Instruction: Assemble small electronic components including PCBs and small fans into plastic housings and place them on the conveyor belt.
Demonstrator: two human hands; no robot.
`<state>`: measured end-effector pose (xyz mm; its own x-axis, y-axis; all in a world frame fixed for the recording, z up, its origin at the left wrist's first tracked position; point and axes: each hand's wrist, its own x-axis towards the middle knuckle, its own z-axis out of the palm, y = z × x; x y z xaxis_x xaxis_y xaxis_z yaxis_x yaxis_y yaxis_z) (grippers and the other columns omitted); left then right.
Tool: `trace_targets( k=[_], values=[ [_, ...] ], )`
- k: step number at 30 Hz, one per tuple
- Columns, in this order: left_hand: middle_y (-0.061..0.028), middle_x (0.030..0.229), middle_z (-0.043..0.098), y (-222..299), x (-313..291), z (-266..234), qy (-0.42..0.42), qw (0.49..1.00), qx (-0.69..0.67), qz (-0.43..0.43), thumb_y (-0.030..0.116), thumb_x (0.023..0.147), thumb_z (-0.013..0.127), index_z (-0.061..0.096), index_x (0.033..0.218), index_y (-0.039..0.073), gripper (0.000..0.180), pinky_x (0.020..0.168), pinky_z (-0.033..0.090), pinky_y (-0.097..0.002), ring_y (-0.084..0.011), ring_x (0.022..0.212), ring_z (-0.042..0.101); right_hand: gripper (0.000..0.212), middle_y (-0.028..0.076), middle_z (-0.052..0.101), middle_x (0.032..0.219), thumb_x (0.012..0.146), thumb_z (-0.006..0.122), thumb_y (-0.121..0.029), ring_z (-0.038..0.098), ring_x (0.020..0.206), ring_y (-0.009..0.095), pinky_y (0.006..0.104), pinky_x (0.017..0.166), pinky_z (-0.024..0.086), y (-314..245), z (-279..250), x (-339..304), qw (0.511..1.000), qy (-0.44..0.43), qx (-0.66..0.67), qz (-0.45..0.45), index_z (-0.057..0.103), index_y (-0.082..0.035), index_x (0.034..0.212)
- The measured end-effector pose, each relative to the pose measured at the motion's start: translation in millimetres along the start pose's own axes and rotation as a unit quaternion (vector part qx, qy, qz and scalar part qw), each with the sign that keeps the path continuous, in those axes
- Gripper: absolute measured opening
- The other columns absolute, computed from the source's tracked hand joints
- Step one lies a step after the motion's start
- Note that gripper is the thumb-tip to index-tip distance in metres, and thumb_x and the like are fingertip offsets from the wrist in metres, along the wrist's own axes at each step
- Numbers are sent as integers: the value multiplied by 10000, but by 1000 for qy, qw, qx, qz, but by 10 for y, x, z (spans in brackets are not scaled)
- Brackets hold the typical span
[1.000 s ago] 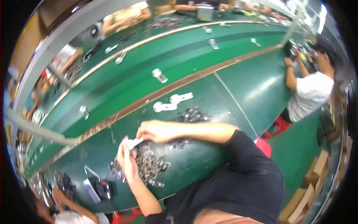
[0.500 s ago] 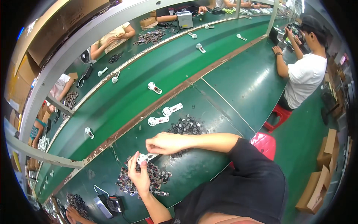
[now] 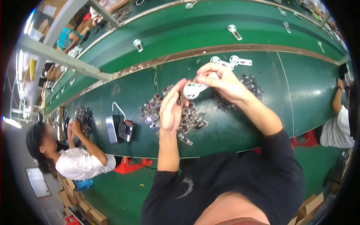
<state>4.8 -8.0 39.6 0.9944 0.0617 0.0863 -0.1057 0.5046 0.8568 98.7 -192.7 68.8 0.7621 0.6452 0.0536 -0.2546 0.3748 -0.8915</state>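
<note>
A white plastic handheld-fan housing (image 3: pixel 191 91), with a round spoked head and a short handle, is held between my two hands above the bench. My left hand (image 3: pixel 170 112) grips the rim of the round head, fingers on its left side and thumb by the lower edge. Bent over the handle, my right hand (image 3: pixel 228 86) closes its fingers on it and hides most of it. Beneath my left hand spreads a heap of small circuit boards (image 3: pixel 151 111). A pile of small black parts (image 3: pixel 252 84) lies beside and under my right wrist.
Two more white fan housings (image 3: pixel 243 61) lie beyond my right hand. A green conveyor (image 3: pixel 172 41) carries several others behind a brown ledge (image 3: pixel 255 48). To the left stand a black-and-silver device (image 3: pixel 119 129) with a cable and a co-worker (image 3: pixel 80 161); another person (image 3: pixel 339 125) sits at right.
My view has swung to the left, bringing the left co-worker into sight. Both hands still hold the fan housing, its round head now facing me more.
</note>
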Motion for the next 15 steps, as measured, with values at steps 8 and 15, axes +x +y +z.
trace_targets(
  k=[8, 15],
  values=[
    [-214, 1297, 522, 9, -20, -82, 42, 998, -40, -22, 72, 980, 479, 362, 1364, -30, 415, 1021, 468, -399, -269, 1142, 582, 232, 34, 653, 930, 897, 659, -146, 609, 887, 94, 250, 802, 484, -109, 65, -102, 989, -66, -132, -19, 659, -9, 1085],
    [-140, 1159, 612, -77, -22, -85, 37, 997, -67, -19, 94, 961, 550, 522, 1240, -21, 303, 864, 482, -288, -176, 989, 602, 209, 8, 644, 890, 885, 654, -60, 587, 807, 45, 189, 727, 483, -43, 219, -153, 987, -37, -159, 5, 640, 22, 1077]
  ],
)
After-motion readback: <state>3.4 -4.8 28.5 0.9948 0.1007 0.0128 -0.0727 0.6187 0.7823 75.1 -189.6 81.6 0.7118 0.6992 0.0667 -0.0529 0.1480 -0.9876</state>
